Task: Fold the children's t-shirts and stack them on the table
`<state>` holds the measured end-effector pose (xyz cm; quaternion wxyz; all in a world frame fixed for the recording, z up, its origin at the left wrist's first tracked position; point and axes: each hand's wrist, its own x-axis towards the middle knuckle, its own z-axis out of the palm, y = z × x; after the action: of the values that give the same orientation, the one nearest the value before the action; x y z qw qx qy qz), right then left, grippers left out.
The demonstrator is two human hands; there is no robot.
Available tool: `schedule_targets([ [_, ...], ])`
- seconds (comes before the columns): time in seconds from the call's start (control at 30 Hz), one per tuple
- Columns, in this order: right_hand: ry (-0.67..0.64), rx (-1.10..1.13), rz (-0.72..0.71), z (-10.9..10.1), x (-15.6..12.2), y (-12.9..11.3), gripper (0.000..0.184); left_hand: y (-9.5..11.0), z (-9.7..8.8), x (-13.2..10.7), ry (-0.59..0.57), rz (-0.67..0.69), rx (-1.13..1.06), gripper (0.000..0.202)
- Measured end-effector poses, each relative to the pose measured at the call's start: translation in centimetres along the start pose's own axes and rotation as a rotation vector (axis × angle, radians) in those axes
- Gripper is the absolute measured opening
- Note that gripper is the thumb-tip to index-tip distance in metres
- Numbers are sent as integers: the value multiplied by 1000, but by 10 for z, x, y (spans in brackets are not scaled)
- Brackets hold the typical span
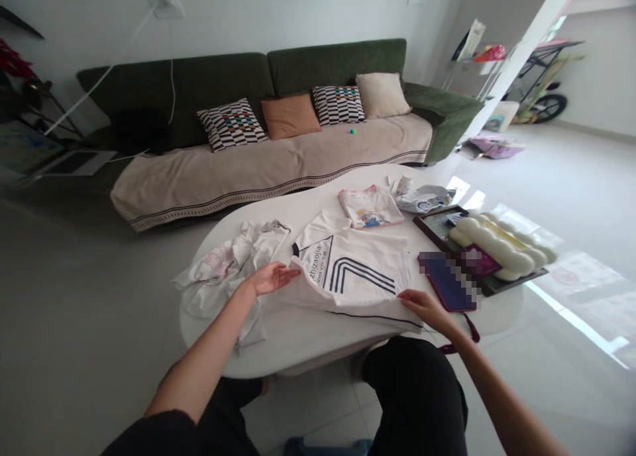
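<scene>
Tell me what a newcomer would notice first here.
Probably the white shirt with dark stripes on the table, between the left hand and right hand. Then the long green sofa behind, and the puffy cream object on the tray at right.

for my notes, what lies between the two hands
In the head view, the white striped-print shirt lies between the left hand and the right hand.

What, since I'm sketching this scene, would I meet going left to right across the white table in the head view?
Crumpled white fabric pile, white shirt with navy stripes, flat dark-blue rectangular object, bumpy cream-coloured object.
</scene>
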<state>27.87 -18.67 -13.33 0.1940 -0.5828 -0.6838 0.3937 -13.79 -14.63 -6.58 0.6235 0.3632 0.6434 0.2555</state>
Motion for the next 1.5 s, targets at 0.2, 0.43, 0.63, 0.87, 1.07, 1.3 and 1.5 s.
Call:
schedule_targets([
  [0.2, 89, 169, 110, 0, 12, 20, 41, -43, 6, 44, 313, 114, 196, 20],
  [0.43, 222, 85, 171, 12, -7, 24, 38, -74, 8, 21, 356, 262, 588, 16],
  [0.63, 335, -138, 134, 19, 0, 19, 27, -104, 20, -8, 462, 350, 881, 20],
  [0.87, 316, -246, 111, 21, -4, 26, 35, -104, 17, -3, 432, 292, 733, 24],
  [1.07, 460, -399, 84, 37, -8, 31, 29, -77, 34, 27, 456, 325, 657, 19],
  [1.3, 455, -484, 33, 40, -3, 28, 23, -81, 44, 26, 631, 368, 760, 21],
  [1.5, 432, -533, 83, 36, 1, 25, 29, -81, 41, 28, 655, 399, 814, 26],
])
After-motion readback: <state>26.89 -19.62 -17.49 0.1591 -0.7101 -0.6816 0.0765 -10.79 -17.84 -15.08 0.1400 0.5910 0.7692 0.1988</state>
